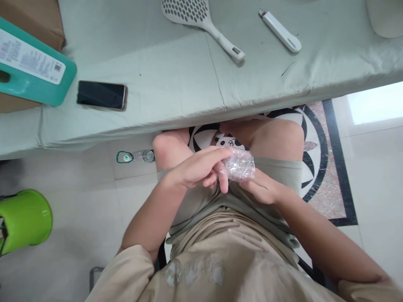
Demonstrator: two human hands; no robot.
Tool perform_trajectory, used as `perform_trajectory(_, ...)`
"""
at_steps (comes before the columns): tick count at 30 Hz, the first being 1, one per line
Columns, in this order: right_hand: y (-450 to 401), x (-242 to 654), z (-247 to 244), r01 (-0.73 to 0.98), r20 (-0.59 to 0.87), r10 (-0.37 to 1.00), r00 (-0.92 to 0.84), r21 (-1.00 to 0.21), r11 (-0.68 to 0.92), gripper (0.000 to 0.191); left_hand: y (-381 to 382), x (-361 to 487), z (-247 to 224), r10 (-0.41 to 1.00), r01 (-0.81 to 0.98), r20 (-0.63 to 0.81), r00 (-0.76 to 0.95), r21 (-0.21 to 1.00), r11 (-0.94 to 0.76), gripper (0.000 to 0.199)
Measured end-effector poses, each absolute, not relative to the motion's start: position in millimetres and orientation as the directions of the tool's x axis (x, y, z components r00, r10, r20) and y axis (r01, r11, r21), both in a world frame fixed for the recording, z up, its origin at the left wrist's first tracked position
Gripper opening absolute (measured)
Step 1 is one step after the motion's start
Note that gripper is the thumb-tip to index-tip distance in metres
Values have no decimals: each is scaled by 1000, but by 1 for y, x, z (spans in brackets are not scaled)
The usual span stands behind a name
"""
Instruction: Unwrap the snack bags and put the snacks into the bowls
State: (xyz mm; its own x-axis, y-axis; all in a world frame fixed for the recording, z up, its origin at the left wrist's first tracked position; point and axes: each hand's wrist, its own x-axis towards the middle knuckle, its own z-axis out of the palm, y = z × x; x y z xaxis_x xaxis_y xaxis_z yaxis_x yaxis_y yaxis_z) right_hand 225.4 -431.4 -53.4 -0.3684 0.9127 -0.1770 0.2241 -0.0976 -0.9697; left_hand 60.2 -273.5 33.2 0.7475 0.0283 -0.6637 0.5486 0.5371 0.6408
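Note:
Above my lap I hold a small bundle of clear, crinkly plastic wrap between both hands. My left hand grips its left side, thumb on top and some fingers stretched out below. From the right and beneath, my right hand supports the bundle, its fingers mostly hidden behind the plastic. Whether anything lies inside the wrap cannot be made out. On the table ahead lie a white litter scoop with holes and a white box cutter.
The cloth-covered table has its front edge just beyond my knees. A phone, a teal jug and a cardboard box are on its left. A green bin and a clear plastic bottle lie on the floor.

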Motion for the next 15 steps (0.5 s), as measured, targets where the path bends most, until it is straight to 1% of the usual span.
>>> perform_trajectory(2, -433, 217, -51, 259, -126, 913, -389, -966, -23, 48, -269, 65, 39, -7, 637, -691, 723, 663, 392, 50)
perform_trajectory(4, -434, 208, -48, 237, -63, 907, -416, -971, 42, 44, -266, 69, 43, -63, 685, -696, 716, 682, 255, 45)
perform_trajectory(6, -434, 201, -44, 222, -39, 903, -429, -973, 64, 44, -263, 71, 41, -92, 702, -698, 710, 692, 168, 48)
perform_trajectory(8, -433, 198, -40, 229, -53, 890, -452, -972, 59, 48, -260, 72, 33, -96, 711, -705, 703, 695, 107, 58)
perform_trajectory(10, -433, 199, -39, 217, -54, 872, -486, -974, 61, 52, -258, 70, 21, -104, 725, -718, 688, 683, 82, 60)
perform_trajectory(13, -435, 202, -40, 139, -24, 865, -502, -989, 54, 55, -259, 64, 0, -101, 735, -728, 678, 670, 108, 56)
perform_trajectory(15, -437, 205, -41, 84, -16, 869, -494, -996, 29, 57, -263, 57, -11, -84, 718, -714, 695, 683, 134, 62)
